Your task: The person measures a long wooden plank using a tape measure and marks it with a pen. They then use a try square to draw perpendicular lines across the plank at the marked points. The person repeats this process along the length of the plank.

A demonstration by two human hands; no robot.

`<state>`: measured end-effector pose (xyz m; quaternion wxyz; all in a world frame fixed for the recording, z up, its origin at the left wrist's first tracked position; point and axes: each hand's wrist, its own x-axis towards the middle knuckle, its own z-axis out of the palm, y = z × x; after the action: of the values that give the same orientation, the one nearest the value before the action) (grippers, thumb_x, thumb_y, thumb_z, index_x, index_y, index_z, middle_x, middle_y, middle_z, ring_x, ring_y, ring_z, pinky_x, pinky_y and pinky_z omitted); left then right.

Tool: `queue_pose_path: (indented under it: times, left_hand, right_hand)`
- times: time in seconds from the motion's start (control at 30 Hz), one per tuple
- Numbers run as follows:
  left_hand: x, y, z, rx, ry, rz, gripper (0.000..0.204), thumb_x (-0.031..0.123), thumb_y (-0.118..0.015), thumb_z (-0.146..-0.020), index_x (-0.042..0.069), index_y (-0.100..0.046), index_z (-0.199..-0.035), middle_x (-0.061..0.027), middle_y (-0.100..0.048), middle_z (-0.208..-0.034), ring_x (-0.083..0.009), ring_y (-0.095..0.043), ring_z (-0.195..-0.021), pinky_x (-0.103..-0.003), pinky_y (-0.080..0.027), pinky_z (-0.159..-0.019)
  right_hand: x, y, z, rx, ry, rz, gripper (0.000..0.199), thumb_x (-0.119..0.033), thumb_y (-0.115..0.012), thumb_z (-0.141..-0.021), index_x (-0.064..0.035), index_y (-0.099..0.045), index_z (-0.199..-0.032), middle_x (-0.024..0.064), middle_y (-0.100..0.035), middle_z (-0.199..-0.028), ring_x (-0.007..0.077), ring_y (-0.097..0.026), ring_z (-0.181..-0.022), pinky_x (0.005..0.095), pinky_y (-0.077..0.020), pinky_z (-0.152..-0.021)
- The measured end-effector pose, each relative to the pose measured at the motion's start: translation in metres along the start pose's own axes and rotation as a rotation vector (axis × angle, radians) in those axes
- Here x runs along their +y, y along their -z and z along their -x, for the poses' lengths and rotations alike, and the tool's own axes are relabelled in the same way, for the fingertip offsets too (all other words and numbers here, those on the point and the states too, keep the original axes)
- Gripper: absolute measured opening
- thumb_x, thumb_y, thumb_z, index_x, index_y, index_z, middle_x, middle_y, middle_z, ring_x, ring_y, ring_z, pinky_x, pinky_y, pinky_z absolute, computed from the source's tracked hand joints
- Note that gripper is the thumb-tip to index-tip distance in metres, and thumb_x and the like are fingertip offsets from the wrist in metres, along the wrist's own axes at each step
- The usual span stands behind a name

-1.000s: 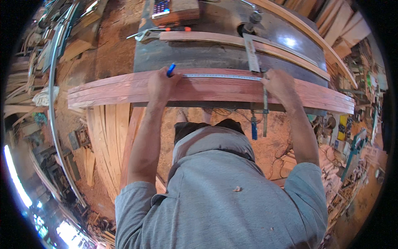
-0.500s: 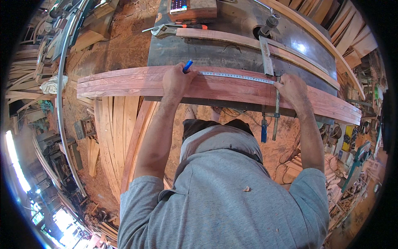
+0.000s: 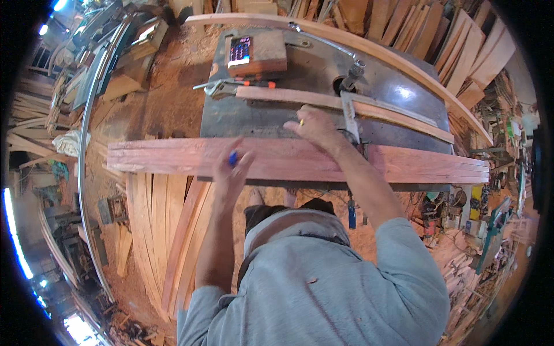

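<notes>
Several reddish curved wooden boards point(image 3: 277, 155) lie stacked together across the near edge of a dark metal table point(image 3: 254, 121). My left hand point(image 3: 229, 173), slightly blurred, is at their near side with a blue pen point(image 3: 233, 158) held between its fingers. Above the boards' far edge, my right hand point(image 3: 316, 128) is curled with a small yellow spot at its fingers. What it holds, if anything, I cannot make out. No stretched measuring tape shows. A clamp with a blue handle point(image 3: 352, 214) hangs at the boards' near edge, partly hidden by my right forearm.
Beyond the boards are a thin wood strip point(image 3: 288, 97), an adjustable wrench point(image 3: 220, 89) and a phone point(image 3: 240, 51) on a wooden block point(image 3: 268, 52). A long curved board point(image 3: 398, 56) spans the table's far side. Loose planks point(image 3: 158, 230) lie at left below the boards.
The measuring tape stretched between my hands is gone from the boards. My right hand has moved left and beyond the boards; my left hand has lifted slightly, pen still in it. The view has shifted.
</notes>
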<state>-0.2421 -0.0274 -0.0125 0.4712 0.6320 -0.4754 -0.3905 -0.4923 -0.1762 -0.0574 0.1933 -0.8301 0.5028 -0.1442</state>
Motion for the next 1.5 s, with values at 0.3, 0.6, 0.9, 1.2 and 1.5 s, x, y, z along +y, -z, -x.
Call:
queue_pose_path:
  times: [0.3, 0.6, 0.9, 1.2, 1.5]
  left_hand:
    - [-0.067, 0.125, 0.148, 0.551, 0.405, -0.062, 0.025, 0.012, -0.070, -0.100, -0.001, -0.070, -0.120, -0.0014, -0.068, -0.091, -0.0083, -0.062, -0.079, -0.024, -0.050, -0.068]
    - [-0.045, 0.060, 0.123, 0.147, 0.277, -0.024, 0.025, 0.013, -0.074, -0.097, 0.001, -0.072, -0.119, -0.0005, -0.070, -0.088, -0.0082, -0.063, -0.077, -0.025, -0.052, -0.069]
    - [-0.021, 0.047, 0.130, 0.093, 0.227, -0.117, 0.020, 0.011, -0.074, -0.097, 0.002, -0.074, -0.115, 0.0005, -0.068, -0.082, -0.0066, -0.060, -0.077, -0.024, -0.051, -0.069]
    - [0.010, 0.111, 0.131, 0.419, -0.422, -0.238, 0.052, 0.010, -0.088, -0.080, 0.007, -0.069, -0.129, -0.0054, -0.065, -0.107, -0.0064, -0.050, -0.063, -0.023, -0.044, -0.057]
    - [0.022, 0.251, 0.247, 0.846, -0.413, -0.591, 0.075, 0.024, -0.098, -0.068, -0.001, -0.066, -0.131, -0.0141, -0.062, -0.126, -0.0153, -0.061, -0.074, -0.028, -0.050, -0.063]
  right_hand:
    - [0.089, 0.099, 0.047, -0.041, -0.585, -0.059, 0.065, -0.066, -0.064, -0.093, -0.0061, -0.071, -0.119, 0.0209, -0.074, -0.115, 0.0381, -0.068, -0.114, 0.0471, -0.0527, -0.095]
    - [0.163, 0.048, 0.012, -0.005, -0.878, -0.895, 0.057, -0.037, -0.078, -0.092, -0.0078, -0.056, -0.135, 0.0083, -0.069, -0.088, 0.0172, -0.066, -0.067, 0.0329, -0.0553, -0.060]
    - [0.041, 0.132, 0.124, 0.606, -0.517, -0.305, 0.041, -0.032, -0.079, -0.095, -0.0003, -0.061, -0.114, 0.0018, -0.060, -0.087, 0.0098, -0.059, -0.088, 0.0277, -0.0484, -0.076]
    - [-0.148, 0.142, 0.170, 0.134, 0.330, 0.006, 0.029, -0.015, -0.070, -0.099, -0.0012, -0.061, -0.123, 0.0159, -0.065, -0.097, 0.0248, -0.069, -0.081, 0.0387, -0.0565, -0.071]
    - [-0.274, 0.090, 0.130, -0.148, 0.922, -0.508, 0.055, -0.053, -0.057, -0.103, -0.0014, -0.065, -0.122, 0.0108, -0.062, -0.077, 0.0200, -0.058, -0.056, 0.0326, -0.0433, -0.051]
